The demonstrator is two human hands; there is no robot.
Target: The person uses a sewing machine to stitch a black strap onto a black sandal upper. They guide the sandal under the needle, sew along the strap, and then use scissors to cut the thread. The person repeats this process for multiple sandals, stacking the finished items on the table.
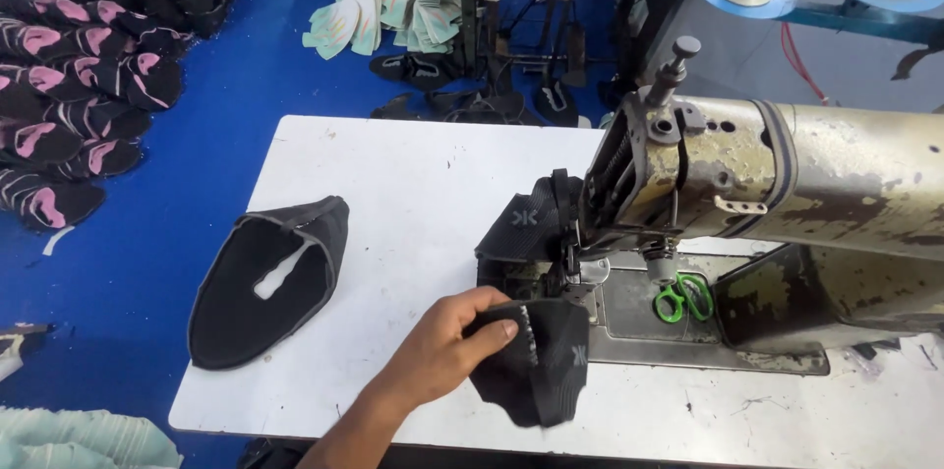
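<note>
Near table edge, left hand (442, 346) pinching black knit shoe upper (536, 361), fingers closed on rim, feeding toward sewing machine (767, 184); right hand unseen; spare upper (270, 282) lying left.

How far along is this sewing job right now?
Looks done: one black shoe upper lies set aside on the white table. In hand: the left hand holds another black piece at the sewing machine. Left: pink-and-black uppers stacked beside the table.
</note>
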